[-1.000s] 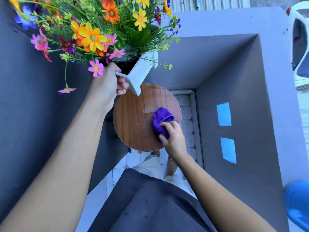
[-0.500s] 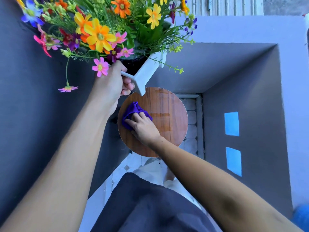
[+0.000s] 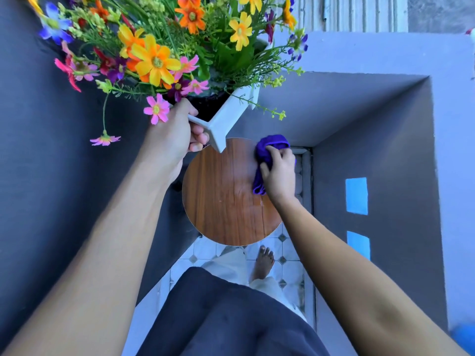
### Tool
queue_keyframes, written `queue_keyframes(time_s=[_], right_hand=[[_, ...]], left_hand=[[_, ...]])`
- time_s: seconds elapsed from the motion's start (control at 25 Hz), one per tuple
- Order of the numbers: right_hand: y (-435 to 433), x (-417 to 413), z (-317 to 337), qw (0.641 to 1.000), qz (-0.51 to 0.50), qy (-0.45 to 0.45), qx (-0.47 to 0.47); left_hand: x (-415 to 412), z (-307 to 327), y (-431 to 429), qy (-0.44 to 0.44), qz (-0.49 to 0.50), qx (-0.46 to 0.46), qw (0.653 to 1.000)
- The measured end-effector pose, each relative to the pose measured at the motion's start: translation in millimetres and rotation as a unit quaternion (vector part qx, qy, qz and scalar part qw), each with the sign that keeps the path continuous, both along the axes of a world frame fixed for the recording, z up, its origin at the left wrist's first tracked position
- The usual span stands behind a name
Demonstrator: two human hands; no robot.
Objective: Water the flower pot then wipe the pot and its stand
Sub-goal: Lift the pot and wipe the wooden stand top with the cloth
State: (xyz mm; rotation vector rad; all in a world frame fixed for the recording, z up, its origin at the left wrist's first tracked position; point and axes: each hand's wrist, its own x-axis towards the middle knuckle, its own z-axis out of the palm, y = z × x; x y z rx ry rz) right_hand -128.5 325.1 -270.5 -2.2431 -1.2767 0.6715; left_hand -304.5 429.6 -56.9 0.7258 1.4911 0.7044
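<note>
A white square flower pot (image 3: 231, 116), full of orange, yellow, pink and blue flowers (image 3: 156, 60), is held up in the air above the stand. My left hand (image 3: 174, 137) grips its near rim. Below it is the round wooden top of the stand (image 3: 223, 201). My right hand (image 3: 279, 170) presses a bunched purple cloth (image 3: 267, 152) onto the stand's far right edge. The stand's legs are hidden under its top.
Grey walls close the corner: one on the left (image 3: 51, 176), one on the right (image 3: 385, 150) with two blue tape patches (image 3: 356, 196). White tiled floor (image 3: 288, 255) lies below, with my bare foot (image 3: 264, 263) near the stand. A blue object (image 3: 465, 337) shows at bottom right.
My right hand has swept the purple cloth from the stand's near right to its left, then across to its far right edge. My left hand keeps the pot lifted.
</note>
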Motion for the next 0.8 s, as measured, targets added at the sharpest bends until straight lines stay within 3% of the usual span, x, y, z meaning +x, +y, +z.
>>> queue_keyframes(time_s=[0.28, 0.44, 0.64, 0.8], right_hand=[[-57, 17, 2, 0.99, -0.137, 0.031, -0.01], [-49, -18, 4, 0.999, -0.044, 0.023, 0.013], [-4, -72, 1, 0.998, -0.041, 0.046, 0.024], [36, -128, 2, 0.997, 0.061, 0.041, 0.031]], left_hand=[[4, 3, 0, 0.01, 0.003, 0.004, 1.0], [4, 0, 0, 0.013, 0.005, 0.001, 1.0], [3, 0, -2, 0.017, 0.008, -0.003, 1.0], [3, -2, 1, 0.015, 0.011, -0.005, 1.0]])
